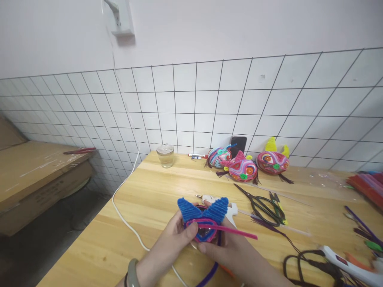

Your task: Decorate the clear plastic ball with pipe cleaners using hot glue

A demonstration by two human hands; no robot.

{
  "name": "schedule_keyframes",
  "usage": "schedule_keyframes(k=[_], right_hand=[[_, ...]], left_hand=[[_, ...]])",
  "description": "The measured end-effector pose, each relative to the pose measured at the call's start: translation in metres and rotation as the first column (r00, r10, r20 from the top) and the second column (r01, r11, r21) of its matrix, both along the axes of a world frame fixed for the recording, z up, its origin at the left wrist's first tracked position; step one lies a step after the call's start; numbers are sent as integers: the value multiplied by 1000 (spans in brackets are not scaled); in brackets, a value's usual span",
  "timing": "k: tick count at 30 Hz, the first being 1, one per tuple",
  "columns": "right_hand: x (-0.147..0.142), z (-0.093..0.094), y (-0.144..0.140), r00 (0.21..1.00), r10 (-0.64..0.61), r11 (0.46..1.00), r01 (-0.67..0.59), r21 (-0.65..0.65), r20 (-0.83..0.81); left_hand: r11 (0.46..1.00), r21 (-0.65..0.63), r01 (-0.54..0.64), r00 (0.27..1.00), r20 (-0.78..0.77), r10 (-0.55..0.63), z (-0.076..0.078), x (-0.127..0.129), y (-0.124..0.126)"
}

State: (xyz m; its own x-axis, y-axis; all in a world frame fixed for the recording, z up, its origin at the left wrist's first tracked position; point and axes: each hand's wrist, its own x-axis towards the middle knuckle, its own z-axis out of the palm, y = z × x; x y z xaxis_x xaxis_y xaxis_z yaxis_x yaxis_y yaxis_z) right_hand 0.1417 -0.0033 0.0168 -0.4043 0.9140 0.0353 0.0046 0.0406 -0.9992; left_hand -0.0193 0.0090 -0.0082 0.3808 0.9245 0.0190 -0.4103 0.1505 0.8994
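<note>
A pipe-cleaner animal head (220, 209) with two pointed blue ears and a pink-and-blue front is between my hands, low in the middle of the head view. My left hand (179, 237) grips its left side, thumb pressed on the front. My right hand (223, 247) holds the right and lower side, its fingers partly hidden. A loose pink pipe-cleaner end (242, 232) sticks out to the right from the front. A purple pipe cleaner (209, 275) hangs beneath. Just behind the head, partly covered, lies a white glue gun (232, 210).
Black scissors (263, 205) and small snips (277, 205) lie to the right. Three finished-looking colourful heads (273, 162) and a phone (238, 144) stand at the back. A lidded glass cup (166, 156) is near the far left corner. A white cable (125, 223) crosses the left edge.
</note>
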Motion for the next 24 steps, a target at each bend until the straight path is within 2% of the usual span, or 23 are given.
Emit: schedule_keyframes(k=[5, 11, 14, 16, 18, 24], right_hand=[[1, -5, 1, 1000, 24, 1000, -24, 4, 2], [17, 0, 8, 998, 58, 998, -58, 9, 12], [30, 5, 14, 996, -69, 997, 66, 46, 63], [35, 7, 17, 969, -206, 977, 195, 89, 136], [36, 8, 18, 941, -283, 956, 261, 134, 185], [28, 9, 11, 925, -280, 951, 231, 206, 256]], left_hand=[[999, -21, 38, 999, -2, -38, 3, -1, 0], [991, -128, -29, 1000, -2, 29, 6, -1, 1], [987, -148, -59, 998, 2, 60, 3, -2, 2], [987, -142, -72, 997, 7, 73, 2, -1, 2], [988, -128, -83, 996, 14, 85, 1, -1, 3], [984, -151, -92, 993, 57, 102, 7, 1, 0]])
